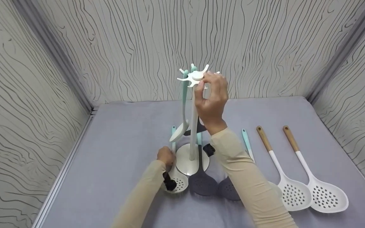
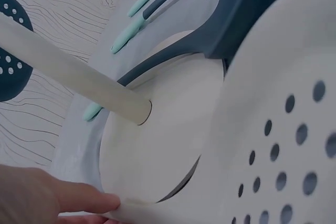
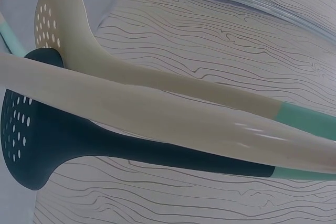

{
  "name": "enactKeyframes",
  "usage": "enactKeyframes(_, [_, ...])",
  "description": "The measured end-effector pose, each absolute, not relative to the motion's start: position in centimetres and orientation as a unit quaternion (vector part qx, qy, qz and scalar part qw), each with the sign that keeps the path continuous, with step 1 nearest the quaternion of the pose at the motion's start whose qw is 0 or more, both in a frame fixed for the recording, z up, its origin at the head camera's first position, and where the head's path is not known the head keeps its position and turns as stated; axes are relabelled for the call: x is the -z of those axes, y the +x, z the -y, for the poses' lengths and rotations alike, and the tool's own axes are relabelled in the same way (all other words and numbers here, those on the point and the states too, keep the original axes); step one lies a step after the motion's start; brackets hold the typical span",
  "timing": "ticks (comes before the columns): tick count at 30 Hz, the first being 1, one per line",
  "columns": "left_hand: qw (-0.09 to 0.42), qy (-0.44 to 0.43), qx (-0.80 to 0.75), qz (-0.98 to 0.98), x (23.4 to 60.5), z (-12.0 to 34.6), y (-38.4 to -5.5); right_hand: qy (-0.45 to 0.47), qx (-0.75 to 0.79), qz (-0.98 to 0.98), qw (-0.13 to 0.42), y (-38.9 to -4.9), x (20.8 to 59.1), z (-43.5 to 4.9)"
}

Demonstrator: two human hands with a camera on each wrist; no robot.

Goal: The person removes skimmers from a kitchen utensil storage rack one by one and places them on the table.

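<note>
At the top of a white utensil stand (image 1: 194, 136), my right hand (image 1: 214, 98) pinches the hooked rack between thumb and fingers. A white slotted skimmer (image 1: 179, 131) with a mint handle hangs from the hooks, and a dark slotted skimmer (image 3: 58, 135) hangs beside the post in the right wrist view. Low at the left of the round base (image 2: 168, 108), my left hand (image 1: 166, 156) pinches the handle of another white slotted skimmer (image 2: 294, 145). That skimmer's perforated bowl (image 1: 181, 185) lies near the cloth, and part of its handle is hidden by the fingers.
A dark turner-like utensil (image 1: 203, 183) leans over the front of the base. Another dark slotted utensil (image 1: 228, 190) lies to its right, partly under my right sleeve. Two white skimmers (image 1: 296, 193) with wooden handles lie farther right. Patterned panels (image 1: 144, 47) enclose the grey cloth.
</note>
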State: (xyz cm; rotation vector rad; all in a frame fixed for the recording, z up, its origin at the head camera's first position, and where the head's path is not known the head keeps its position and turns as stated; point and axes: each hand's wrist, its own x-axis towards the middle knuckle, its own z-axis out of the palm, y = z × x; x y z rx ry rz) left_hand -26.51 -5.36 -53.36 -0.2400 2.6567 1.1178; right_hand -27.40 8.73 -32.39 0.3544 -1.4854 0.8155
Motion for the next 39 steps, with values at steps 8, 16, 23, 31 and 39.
enactKeyframes(8, [0.11,-0.067,-0.374,-0.918,53.4,5.3,-26.4,0.156,-0.357,0.655,0.647,-27.3,32.4,-8.8])
enactKeyframes(16, [0.111,-0.047,-0.376,-0.919,53.4,5.7,-26.5,0.151,-0.364,0.653,0.647,-27.3,32.4,-8.8])
enactKeyframes(23, [0.136,-0.057,-0.406,-0.902,53.0,6.1,-26.2,0.154,-0.376,0.652,0.64,-27.3,32.3,-8.8])
enactKeyframes(31, [0.149,-0.073,-0.456,-0.874,52.5,6.9,-25.7,0.159,-0.39,0.655,0.628,-27.0,32.1,-8.8])
enactKeyframes(39, [0.047,-0.043,-0.495,-0.867,50.9,7.9,-24.7,0.166,-0.401,0.657,0.617,-26.9,32.2,-8.8])
